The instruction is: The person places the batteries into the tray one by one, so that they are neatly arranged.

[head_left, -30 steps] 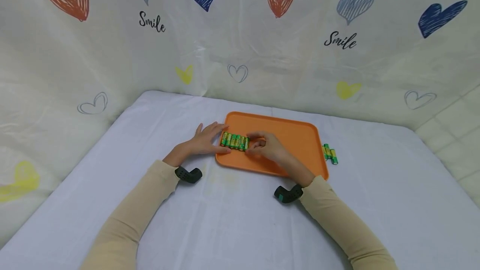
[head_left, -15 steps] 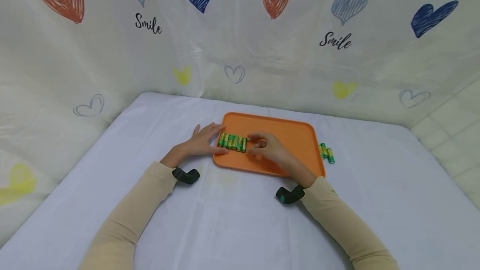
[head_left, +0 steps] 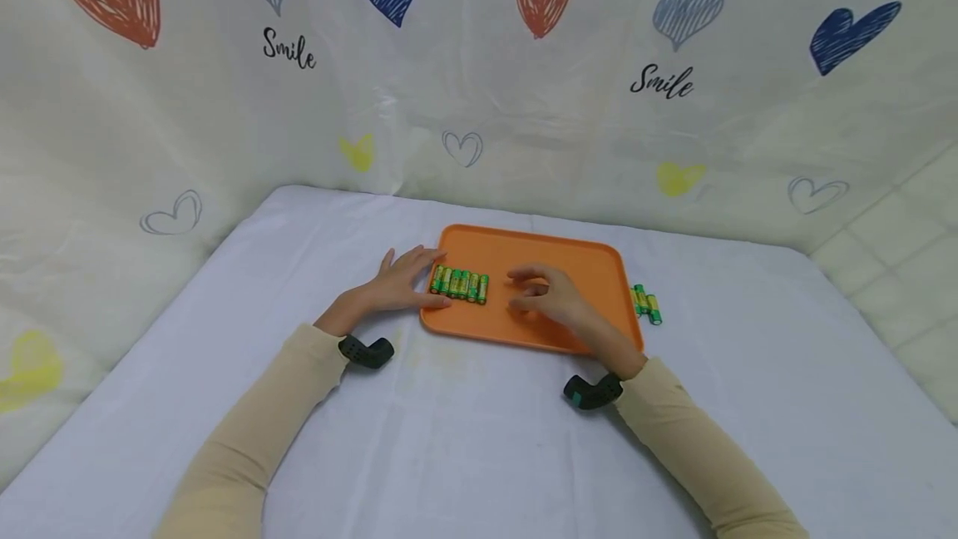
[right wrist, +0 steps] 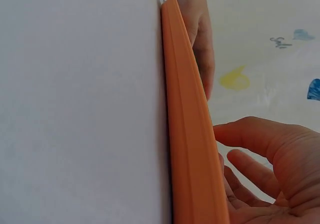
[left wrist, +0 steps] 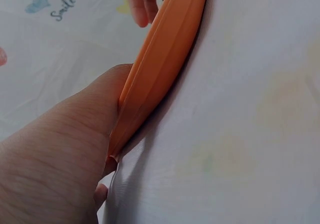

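Observation:
A row of several green and yellow batteries [head_left: 460, 284] lies side by side at the left end of an orange tray [head_left: 576, 260]. My left hand [head_left: 397, 283] spreads over the tray's left edge, thumb and fingers bracketing that end of the row. Over the middle of the tray, right of the row, my right hand [head_left: 552, 294] hovers with loosely bent fingers and nothing between them. Both wrist views look along the tray's outer wall [left wrist: 160, 58], which hides the batteries. In the right wrist view the thumb and fingers of my right hand [right wrist: 285, 164] are apart.
More batteries [head_left: 647, 304] lie on the white cloth [head_left: 464, 439] just beyond the tray's right edge, partly hidden by its rim. A white curtain [head_left: 479, 73] printed with hearts hangs behind the table.
My right hand has drawn away from the right end of the battery row, moving right across the tray. The left hand stays at the tray's edge. The head view has shifted slightly.

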Tool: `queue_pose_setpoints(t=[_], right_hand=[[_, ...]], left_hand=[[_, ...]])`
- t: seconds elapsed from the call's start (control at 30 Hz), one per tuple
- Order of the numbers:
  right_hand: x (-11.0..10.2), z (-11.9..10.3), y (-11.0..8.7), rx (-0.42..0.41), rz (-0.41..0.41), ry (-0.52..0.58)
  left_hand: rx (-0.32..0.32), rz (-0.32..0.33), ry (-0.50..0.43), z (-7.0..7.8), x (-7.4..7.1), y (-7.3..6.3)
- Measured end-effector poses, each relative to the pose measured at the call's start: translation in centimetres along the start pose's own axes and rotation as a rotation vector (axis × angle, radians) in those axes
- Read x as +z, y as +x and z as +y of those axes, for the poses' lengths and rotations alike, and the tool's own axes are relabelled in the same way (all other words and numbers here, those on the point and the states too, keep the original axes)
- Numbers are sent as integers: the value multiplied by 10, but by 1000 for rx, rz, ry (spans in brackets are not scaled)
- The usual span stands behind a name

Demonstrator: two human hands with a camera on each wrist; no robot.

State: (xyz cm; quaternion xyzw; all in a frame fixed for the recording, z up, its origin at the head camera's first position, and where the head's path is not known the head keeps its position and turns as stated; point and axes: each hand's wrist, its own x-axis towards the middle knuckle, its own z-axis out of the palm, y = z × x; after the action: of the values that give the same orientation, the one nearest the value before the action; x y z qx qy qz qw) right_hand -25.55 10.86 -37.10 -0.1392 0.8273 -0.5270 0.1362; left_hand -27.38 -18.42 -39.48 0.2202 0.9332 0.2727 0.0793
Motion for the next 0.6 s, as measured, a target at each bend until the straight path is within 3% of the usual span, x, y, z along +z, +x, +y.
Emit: queue_pose_setpoints(t=[0.4, 0.6], right_hand=[[-22, 8, -11, 47, 58, -62], [-33, 10, -17, 83, 70, -41]], left_hand=[[6, 16, 4, 2, 0, 0], [0, 9, 5, 3, 0, -1]])
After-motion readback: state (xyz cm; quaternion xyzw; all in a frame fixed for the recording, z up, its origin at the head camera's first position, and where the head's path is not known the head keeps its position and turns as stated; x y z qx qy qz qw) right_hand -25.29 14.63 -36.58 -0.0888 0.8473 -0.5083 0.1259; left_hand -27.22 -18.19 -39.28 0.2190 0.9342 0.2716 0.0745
